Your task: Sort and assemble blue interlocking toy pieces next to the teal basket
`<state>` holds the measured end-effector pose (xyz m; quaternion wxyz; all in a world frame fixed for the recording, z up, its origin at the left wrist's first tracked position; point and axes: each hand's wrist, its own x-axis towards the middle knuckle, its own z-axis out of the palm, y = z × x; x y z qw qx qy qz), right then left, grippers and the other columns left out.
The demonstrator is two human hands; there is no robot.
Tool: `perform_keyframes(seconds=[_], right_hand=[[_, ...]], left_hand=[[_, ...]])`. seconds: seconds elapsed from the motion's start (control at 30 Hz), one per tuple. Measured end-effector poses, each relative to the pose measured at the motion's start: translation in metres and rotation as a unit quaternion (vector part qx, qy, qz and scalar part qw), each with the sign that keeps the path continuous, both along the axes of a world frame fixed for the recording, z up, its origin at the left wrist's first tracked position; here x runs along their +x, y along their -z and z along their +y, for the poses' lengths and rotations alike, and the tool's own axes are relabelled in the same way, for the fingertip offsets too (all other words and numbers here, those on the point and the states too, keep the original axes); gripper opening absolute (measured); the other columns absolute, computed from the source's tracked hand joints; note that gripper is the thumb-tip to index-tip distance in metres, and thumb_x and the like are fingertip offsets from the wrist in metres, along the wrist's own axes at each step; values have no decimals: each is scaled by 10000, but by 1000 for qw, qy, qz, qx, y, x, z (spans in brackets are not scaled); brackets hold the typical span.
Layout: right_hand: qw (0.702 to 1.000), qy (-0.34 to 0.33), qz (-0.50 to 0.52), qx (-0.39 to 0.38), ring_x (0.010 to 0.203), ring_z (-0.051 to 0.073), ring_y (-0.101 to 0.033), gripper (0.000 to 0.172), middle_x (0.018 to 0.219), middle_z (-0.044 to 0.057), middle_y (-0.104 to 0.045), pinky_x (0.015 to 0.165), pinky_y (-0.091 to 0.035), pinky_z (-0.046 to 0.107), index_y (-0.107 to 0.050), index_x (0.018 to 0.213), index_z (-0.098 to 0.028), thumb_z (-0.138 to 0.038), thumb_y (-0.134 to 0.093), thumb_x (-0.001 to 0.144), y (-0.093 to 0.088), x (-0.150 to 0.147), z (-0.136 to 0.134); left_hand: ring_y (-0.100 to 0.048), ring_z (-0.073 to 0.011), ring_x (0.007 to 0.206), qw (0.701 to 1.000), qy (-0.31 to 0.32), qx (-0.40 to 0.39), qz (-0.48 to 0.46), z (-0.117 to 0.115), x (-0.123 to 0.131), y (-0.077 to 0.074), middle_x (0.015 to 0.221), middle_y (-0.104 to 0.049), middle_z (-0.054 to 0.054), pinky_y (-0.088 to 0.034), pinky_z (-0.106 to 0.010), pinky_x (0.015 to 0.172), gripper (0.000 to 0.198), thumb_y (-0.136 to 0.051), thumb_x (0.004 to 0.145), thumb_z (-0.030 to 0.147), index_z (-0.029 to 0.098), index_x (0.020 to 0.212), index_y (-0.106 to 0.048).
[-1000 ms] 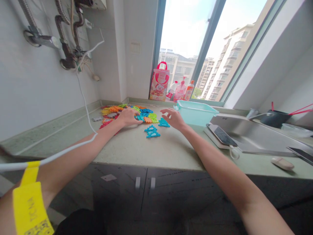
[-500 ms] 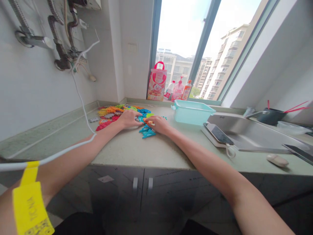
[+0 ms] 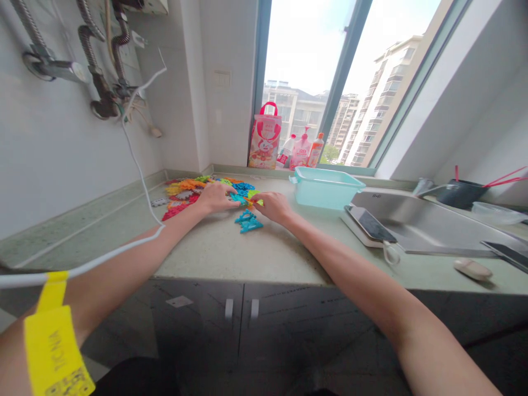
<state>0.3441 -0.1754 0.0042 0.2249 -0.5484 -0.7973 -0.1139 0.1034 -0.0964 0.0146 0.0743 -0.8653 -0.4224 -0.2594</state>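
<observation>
Over a pale counter [image 3: 223,254], the left hand [image 3: 219,198] curls, gripping a blue piece [image 3: 238,198]; the right hand [image 3: 274,207] pinches an orange piece [image 3: 249,202], blue frames [image 3: 249,224] lying bodyward between them.

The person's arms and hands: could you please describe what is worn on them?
The left hand and right hand are ungloved; no sleeve shows on the left arm or right arm. A white cable passes before the left arm; its yellow tag bears dark letters and a printed code.
</observation>
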Motion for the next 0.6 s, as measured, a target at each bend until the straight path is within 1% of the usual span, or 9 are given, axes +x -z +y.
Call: perform_keyframes(seconds=[0.1,0.17,0.2,0.27,0.3,0.37,0.43,0.53,0.6], right_hand=[[1000,0,13,4,972,237,-745,255,1124,51,-810,850,-520,317,-796,1197,-297,-385,-639,1016,0,3,-1],[999,-9,36,23,965,226,-740,319,1191,52,-793,859,-523,312,-750,1296,-294,-398,-666,1006,-1,4,-2],[998,-17,51,36,954,217,-738,381,1239,53,-779,859,-525,306,-711,1361,-295,-396,-688,994,-2,4,-3],[993,-47,84,64,913,193,-735,464,1305,56,-752,848,-529,292,-655,1432,-289,-378,-715,981,-3,3,-4],[990,-70,96,76,892,182,-734,437,1305,56,-750,840,-529,284,-666,1417,-281,-359,-707,989,-4,3,-4],[981,-123,115,99,872,171,-731,310,1238,59,-771,834,-530,272,-729,1314,-251,-313,-661,1018,-5,3,-4],[970,-162,133,122,872,174,-730,256,1148,69,-791,833,-536,269,-756,1245,-221,-281,-612,1043,-6,3,-4],[961,-186,155,136,863,184,-722,306,1118,86,-793,810,-550,275,-707,1323,-206,-295,-591,1054,-6,2,-5],[960,-199,153,128,859,187,-718,322,1113,87,-789,795,-550,275,-679,1347,-204,-302,-584,1055,-6,2,-4]], left_hand=[[-689,-342,1116,999,-27,27,-27,2,-11,-8,1120,-801,-78,-520,-452,991,479,-787,770,611,290,1123,-834],[-691,-336,1107,998,-24,18,-63,2,-14,-12,1152,-793,-88,-525,-451,989,470,-787,777,574,272,1135,-829],[-699,-324,1083,996,-9,-1,-88,0,-14,-13,1157,-792,-91,-533,-441,976,476,-783,780,559,258,1147,-825],[-713,-297,1036,987,49,-64,-140,-3,-9,-13,1136,-798,-87,-548,-414,942,511,-763,795,563,233,1183,-814],[-718,-288,1025,977,89,-104,-165,-5,-6,-12,1118,-802,-81,-551,-401,931,534,-749,805,586,225,1194,-810],[-724,-282,1031,947,170,-180,-205,-9,4,-8,1081,-808,-74,-552,-386,932,581,-711,831,656,211,1191,-810],[-729,-287,1035,918,223,-232,-233,-12,12,-5,1043,-811,-75,-551,-381,935,619,-666,857,724,194,1137,-824],[-732,-286,1033,900,256,-252,-246,-17,20,-2,1029,-810,-79,-548,-369,929,628,-641,883,759,187,1056,-833],[-731,-278,1028,900,274,-239,-241,-19,23,-2,1055,-806,-85,-550,-353,910,645,-640,889,765,183,1099,-819]])
